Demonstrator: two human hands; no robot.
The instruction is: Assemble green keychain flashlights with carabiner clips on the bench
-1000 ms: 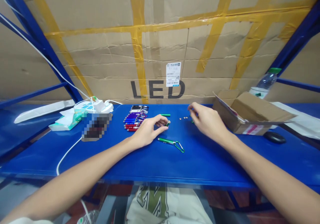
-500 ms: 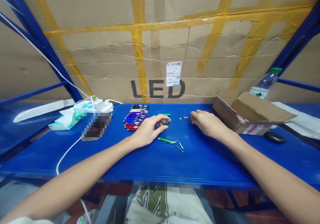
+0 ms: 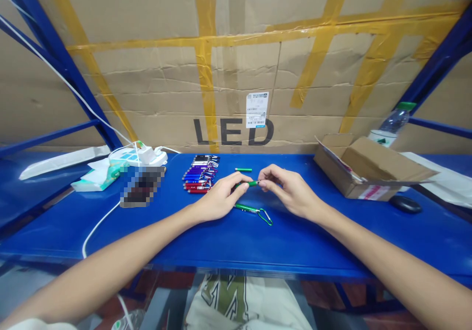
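Seen from the head camera, a small green tube [image 3: 250,183] is pinched just above the blue table [image 3: 295,241] between the left hand [image 3: 221,198] and the right hand [image 3: 289,192], whose fingertips are brought together at its ends. A green keychain light [image 3: 254,211] is seen lying just below them, with a row of coloured lights [image 3: 199,173] near the left hand and a cardboard box [image 3: 365,168] well to the right.

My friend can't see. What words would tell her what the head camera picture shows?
Two bare hands, left hand and right hand, meet over a blue table, pinching a small green tube between them. A green keychain light lies just below, coloured ones stacked left.
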